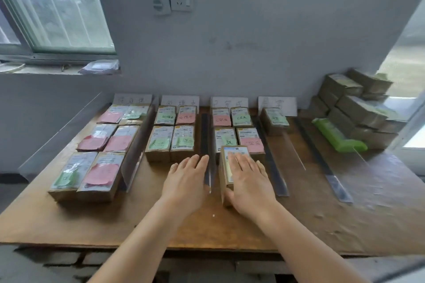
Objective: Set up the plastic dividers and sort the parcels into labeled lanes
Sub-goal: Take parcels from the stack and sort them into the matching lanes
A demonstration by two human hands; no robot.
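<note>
Parcel (232,167) lies lengthwise under your flat right hand (247,181), probably pressing; left hand (186,179) open just beside divider (209,156).

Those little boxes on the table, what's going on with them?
A person is sorting small parcels into lanes split by clear plastic dividers, each lane headed by a handwritten card against the wall. The right hand rests flat on a parcel at the front of the third lane, thumb against its near end. The left hand lies open on the table beside the divider. The first three lanes hold several parcels, the fourth only one. An unsorted pile waits at the right.
</note>
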